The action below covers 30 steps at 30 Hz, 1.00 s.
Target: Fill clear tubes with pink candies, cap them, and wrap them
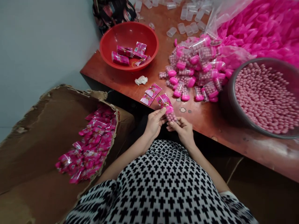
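Between my hands, at the table's front edge, is a pink printed wrapper (164, 100) with a clear tube of pink candy balls (171, 116) at its lower end. My left hand (155, 122) pinches the wrapper with thumb and fingers. My right hand (183, 128) grips the tube's lower end from the other side. How far the tube sits inside the wrapper I cannot tell. Just beyond my left hand, flat pink wrappers (151, 93) lie overlapping on the table. A heap of filled tubes with pink caps (193, 70) lies beyond my right hand.
A red bowl (129, 29) holds several wrapper bundles. At right stands a dark bucket (230, 93) of pink balls, with pink plastic pieces (263, 28) behind it. Clear empty tubes (189, 28) lie at the back. An open cardboard box (35, 140) at left contains packed pink packets (93, 143).
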{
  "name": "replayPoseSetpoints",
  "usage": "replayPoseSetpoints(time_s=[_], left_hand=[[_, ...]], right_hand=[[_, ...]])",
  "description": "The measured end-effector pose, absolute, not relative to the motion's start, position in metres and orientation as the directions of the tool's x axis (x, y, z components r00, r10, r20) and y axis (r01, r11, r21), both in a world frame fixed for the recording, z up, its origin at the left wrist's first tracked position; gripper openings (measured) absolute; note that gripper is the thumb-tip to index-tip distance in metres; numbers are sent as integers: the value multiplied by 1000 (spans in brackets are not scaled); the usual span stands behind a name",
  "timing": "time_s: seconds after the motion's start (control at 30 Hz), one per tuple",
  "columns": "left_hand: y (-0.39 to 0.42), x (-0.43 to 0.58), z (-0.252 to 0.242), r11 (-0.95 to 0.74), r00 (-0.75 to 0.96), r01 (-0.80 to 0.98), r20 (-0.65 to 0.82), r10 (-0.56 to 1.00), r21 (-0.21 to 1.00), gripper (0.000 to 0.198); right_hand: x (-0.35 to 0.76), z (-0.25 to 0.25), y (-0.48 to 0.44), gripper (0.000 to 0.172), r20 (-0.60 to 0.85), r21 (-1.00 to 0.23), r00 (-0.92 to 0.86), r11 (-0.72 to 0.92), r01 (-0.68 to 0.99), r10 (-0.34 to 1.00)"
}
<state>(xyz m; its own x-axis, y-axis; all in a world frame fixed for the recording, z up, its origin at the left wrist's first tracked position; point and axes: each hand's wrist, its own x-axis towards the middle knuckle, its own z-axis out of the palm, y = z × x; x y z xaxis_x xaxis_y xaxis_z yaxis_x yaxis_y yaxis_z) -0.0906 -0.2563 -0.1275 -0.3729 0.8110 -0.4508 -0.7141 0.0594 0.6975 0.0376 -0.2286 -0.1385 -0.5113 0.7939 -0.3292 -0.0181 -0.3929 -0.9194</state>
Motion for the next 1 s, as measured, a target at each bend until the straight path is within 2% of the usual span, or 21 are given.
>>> replayPoseSetpoints(time_s=[0.23, 0.43, 0.53, 0.6, 0.67, 0.73, 0.8, 0.83, 0.9, 1.0], left_hand=[[-251, -87, -129, 87, -367, -733, -499, 785, 675, 40], [-250, -87, -127, 141, -326, -705, -494, 806, 695, 33], [-252, -88, -127, 151, -351, -650, -471, 809, 745, 32], [-253, -90, -128, 141, -392, -605, -447, 804, 784, 33], [-254, -93, -128, 137, -436, -553, -426, 793, 822, 34], [-254, -93, -127, 168, -452, -496, -419, 787, 852, 36], [-254, -91, -125, 219, -440, -449, -428, 790, 866, 39], [-254, -88, -123, 239, -429, -440, -437, 791, 865, 41], [-254, -84, -119, 258, -411, -460, -461, 786, 850, 41], [-257, -78, -114, 260, -387, -548, -516, 765, 795, 39]], right_hand=[[34, -140, -232, 31, -294, -941, -442, -337, -20, 847], [33, -145, -235, 27, -372, -866, -480, -483, -128, 794], [35, -149, -234, 28, -373, -876, -505, -476, -85, 778], [38, -148, -229, 36, -277, -953, -499, -302, 32, 821], [41, -142, -223, 55, -26, -975, -463, 80, 209, 886], [39, -134, -215, 74, 272, -797, -489, 479, 369, 829], [34, -126, -210, 80, 409, -572, -604, 708, 415, 684], [31, -123, -207, 79, 424, -499, -658, 767, 403, 622], [23, -123, -205, 76, 425, -441, -714, 816, 374, 557], [17, -130, -205, 71, 420, -485, -721, 807, 336, 552]])
